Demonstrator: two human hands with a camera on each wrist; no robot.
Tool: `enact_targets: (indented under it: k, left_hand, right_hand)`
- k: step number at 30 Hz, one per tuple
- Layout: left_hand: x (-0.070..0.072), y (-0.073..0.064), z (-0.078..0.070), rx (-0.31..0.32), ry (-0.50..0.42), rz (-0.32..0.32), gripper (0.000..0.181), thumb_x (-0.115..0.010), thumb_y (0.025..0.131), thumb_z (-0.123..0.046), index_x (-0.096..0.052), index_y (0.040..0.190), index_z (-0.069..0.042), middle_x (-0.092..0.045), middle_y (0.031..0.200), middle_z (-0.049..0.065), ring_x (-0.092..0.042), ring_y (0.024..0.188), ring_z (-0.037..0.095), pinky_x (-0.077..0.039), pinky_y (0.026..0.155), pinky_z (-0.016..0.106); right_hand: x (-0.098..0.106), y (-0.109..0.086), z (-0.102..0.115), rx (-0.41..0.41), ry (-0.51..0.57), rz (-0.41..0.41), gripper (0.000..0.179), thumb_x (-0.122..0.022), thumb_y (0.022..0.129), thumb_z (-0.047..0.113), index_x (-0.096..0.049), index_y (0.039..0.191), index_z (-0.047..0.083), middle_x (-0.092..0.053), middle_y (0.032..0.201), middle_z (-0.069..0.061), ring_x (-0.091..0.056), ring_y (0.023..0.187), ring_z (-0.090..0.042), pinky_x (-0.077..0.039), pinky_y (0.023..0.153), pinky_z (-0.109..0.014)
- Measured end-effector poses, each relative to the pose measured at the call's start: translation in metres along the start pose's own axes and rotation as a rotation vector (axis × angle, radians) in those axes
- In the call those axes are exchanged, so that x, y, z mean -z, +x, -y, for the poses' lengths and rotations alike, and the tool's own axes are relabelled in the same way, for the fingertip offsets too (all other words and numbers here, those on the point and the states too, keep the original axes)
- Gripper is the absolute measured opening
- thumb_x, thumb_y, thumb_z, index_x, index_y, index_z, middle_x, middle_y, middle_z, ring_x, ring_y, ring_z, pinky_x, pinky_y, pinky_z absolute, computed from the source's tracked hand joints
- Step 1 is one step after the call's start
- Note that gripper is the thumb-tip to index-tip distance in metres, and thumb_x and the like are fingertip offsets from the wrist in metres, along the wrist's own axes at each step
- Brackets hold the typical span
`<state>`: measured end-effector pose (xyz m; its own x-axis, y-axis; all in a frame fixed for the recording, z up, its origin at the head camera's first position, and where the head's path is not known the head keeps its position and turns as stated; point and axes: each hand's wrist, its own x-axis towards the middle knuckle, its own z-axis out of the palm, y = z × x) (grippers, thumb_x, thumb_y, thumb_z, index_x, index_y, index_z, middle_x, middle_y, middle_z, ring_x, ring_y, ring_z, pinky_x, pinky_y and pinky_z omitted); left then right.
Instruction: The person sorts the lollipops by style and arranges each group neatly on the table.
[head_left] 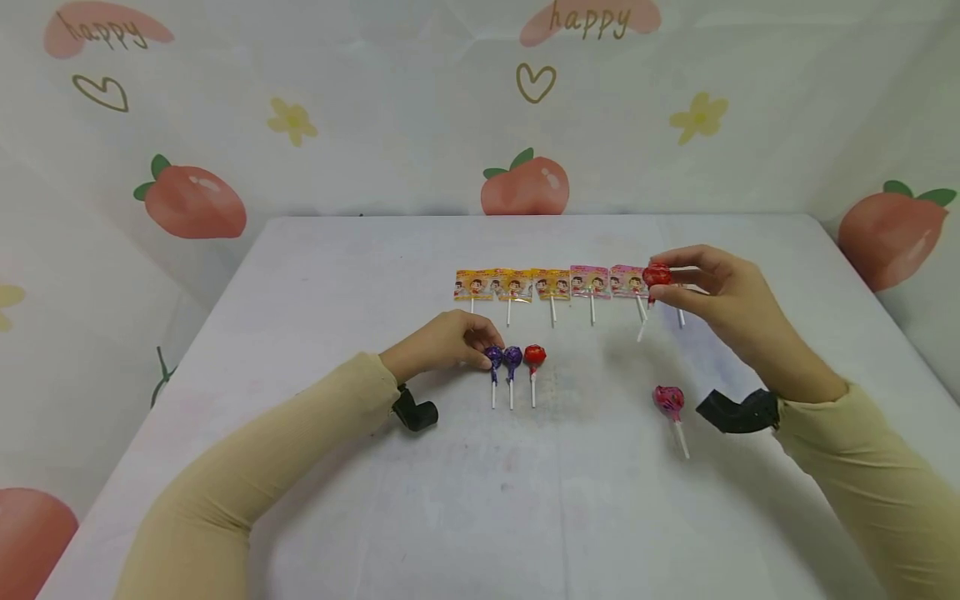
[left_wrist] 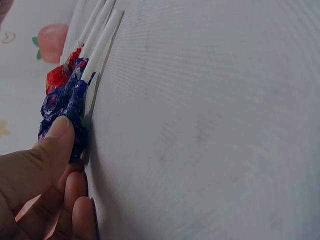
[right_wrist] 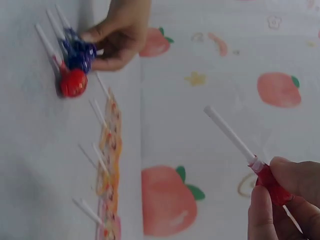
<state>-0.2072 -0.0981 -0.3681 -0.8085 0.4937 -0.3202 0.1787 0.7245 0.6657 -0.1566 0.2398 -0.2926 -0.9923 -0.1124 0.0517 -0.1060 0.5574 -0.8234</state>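
My left hand (head_left: 447, 340) pinches the round wrapped head of a purple lollipop (head_left: 493, 358), the leftmost of a short row on the table. Beside it lie a second purple lollipop (head_left: 512, 358) and a red lollipop (head_left: 535, 356), sticks toward me. In the left wrist view, the thumb (left_wrist: 59, 131) presses on the purple wrapper. Raised at the right, my right hand (head_left: 727, 287) holds another red lollipop (head_left: 656, 276) by its head between thumb and fingers. Its stick (right_wrist: 230, 134) points away from the hand in the right wrist view.
Behind the hands runs a row of flat lollipops in yellow packets (head_left: 513, 285) and pink packets (head_left: 590, 282); the right hand partly covers its right end. A pink lollipop (head_left: 669, 400) lies alone at the right, near the right wrist. A fruit-print cloth (head_left: 405, 108) hangs behind the table.
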Motion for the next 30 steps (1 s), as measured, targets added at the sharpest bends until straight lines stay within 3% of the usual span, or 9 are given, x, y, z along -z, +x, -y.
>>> enact_targets:
  k: [10, 19, 30]
  left_hand:
    - [0.000, 0.000, 0.000, -0.009, -0.001, 0.002, 0.025, -0.080, 0.079, -0.011, -0.072, 0.102, -0.016, -0.066, 0.090, -0.001, -0.058, 0.086, 0.013, -0.047, 0.079, 0.026]
    - [0.000, 0.001, 0.000, -0.006, -0.002, 0.004, 0.025, -0.079, 0.079, -0.010, -0.072, 0.102, -0.015, -0.066, 0.090, -0.001, -0.058, 0.086, 0.014, -0.047, 0.079, 0.026]
    - [0.001, 0.000, -0.001, -0.011, 0.001, 0.002, 0.024, -0.080, 0.079, -0.010, -0.072, 0.102, -0.015, -0.066, 0.089, -0.001, -0.058, 0.085, 0.013, -0.047, 0.079, 0.026]
  right_hand:
    - [-0.046, 0.006, 0.008, 0.036, 0.074, 0.157, 0.038, -0.072, 0.088, 0.023, -0.062, 0.123, 0.011, -0.063, 0.119, -0.005, -0.061, 0.111, -0.016, -0.050, 0.083, -0.017]
    - [-0.088, 0.013, -0.002, -0.003, 0.055, 0.325, 0.035, -0.072, 0.087, 0.011, -0.062, 0.120, 0.003, -0.065, 0.119, -0.013, -0.062, 0.110, -0.030, -0.052, 0.089, -0.041]
    - [-0.111, 0.018, -0.009, -0.095, -0.048, 0.359, 0.029, -0.073, 0.087, 0.012, -0.065, 0.113, 0.002, -0.062, 0.116, -0.018, -0.064, 0.104, -0.033, -0.050, 0.091, -0.043]
